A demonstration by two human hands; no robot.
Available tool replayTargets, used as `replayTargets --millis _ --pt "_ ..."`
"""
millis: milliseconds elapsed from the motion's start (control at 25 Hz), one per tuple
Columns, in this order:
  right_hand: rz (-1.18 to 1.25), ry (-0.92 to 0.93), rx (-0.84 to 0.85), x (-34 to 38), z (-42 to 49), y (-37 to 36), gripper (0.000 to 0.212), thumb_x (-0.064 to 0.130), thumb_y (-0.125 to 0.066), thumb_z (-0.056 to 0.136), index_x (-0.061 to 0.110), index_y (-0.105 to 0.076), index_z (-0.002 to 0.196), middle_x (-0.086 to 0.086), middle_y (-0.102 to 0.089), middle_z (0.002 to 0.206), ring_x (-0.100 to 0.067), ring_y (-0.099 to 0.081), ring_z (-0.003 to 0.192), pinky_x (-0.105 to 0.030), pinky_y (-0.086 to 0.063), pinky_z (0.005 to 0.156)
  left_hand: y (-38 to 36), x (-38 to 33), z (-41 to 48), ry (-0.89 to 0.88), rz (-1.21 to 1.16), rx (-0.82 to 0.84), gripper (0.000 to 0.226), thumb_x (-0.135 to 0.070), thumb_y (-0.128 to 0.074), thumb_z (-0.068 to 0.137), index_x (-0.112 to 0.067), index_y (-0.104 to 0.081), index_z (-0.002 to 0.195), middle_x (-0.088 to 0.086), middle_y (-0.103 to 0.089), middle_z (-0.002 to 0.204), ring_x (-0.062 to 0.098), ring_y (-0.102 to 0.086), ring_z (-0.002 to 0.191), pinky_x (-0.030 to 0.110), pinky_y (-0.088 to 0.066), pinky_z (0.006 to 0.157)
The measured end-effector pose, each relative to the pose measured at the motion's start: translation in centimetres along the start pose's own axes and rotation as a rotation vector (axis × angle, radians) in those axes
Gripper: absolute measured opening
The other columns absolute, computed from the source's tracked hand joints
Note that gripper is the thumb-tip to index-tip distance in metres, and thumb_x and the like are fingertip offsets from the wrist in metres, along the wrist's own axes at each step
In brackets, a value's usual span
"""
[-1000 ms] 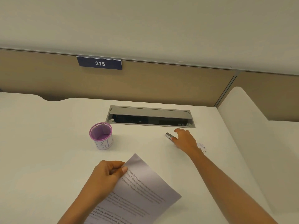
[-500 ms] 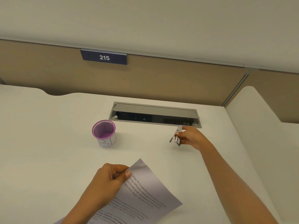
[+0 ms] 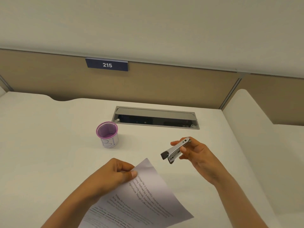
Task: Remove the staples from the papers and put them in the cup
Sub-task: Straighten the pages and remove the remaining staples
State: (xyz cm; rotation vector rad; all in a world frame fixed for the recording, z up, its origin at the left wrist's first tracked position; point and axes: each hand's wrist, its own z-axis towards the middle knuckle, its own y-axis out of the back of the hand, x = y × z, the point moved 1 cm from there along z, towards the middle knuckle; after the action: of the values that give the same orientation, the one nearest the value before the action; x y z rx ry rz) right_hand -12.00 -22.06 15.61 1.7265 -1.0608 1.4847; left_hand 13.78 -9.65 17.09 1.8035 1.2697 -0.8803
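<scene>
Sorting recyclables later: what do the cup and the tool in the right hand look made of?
The cup: probably paper, matte white wall with pen marks, purple lining and rim. The tool: looks metal, shiny silver body with rivets; dark matte tip, perhaps plastic.

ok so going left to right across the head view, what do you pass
cup → metal staple tool in the right hand → white side divider; left hand and papers span too widely to place
</scene>
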Motion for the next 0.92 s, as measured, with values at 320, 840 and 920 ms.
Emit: replayTargets --millis 320,840,920 --pt "0.035 -0.108 -0.054 0.5 -5.0 -1.1 0.046 0.024 -0.072 0.081 0.03 -0.06 0.124 -0.013 -0.071 0.102 -0.034 -0.072 0.088 -0.035 -0.059 0.067 -1.5 -1.1 -3.4 -0.003 0.096 0.081 0.023 -0.023 -0.056 0.096 -0.015 -0.078 0.093 0.006 -0.079 0.093 0.03 -0.075 0.088 0.043 -0.057 0.088" --pt "0.297 -0.23 0.063 -1.8 -10.6 -4.8 0.035 0.007 -0.08 0.064 -0.003 -0.074 0.097 -0.025 -0.071 0.105 -0.036 -0.07 0.098 -0.026 -0.058 0.073 -3.0 -1.0 -7.3 -0.001 0.196 0.022 0.021 -0.021 -0.057 0.095 -0.018 -0.078 0.093 0.001 -0.079 0.091 0.023 -0.075 0.086 0.047 -0.056 0.091" --pt "0.246 -0.207 0.08 -1.1 -11.0 -4.6 0.033 0.009 -0.08 0.065 -0.001 -0.074 0.096 -0.024 -0.072 0.103 -0.035 -0.071 0.097 -0.026 -0.058 0.073 -3.2 -1.1 -7.7 -0.009 0.215 0.02 0.021 -0.022 -0.057 0.095 -0.018 -0.078 0.094 -0.001 -0.079 0.091 0.021 -0.075 0.086 0.045 -0.056 0.091"
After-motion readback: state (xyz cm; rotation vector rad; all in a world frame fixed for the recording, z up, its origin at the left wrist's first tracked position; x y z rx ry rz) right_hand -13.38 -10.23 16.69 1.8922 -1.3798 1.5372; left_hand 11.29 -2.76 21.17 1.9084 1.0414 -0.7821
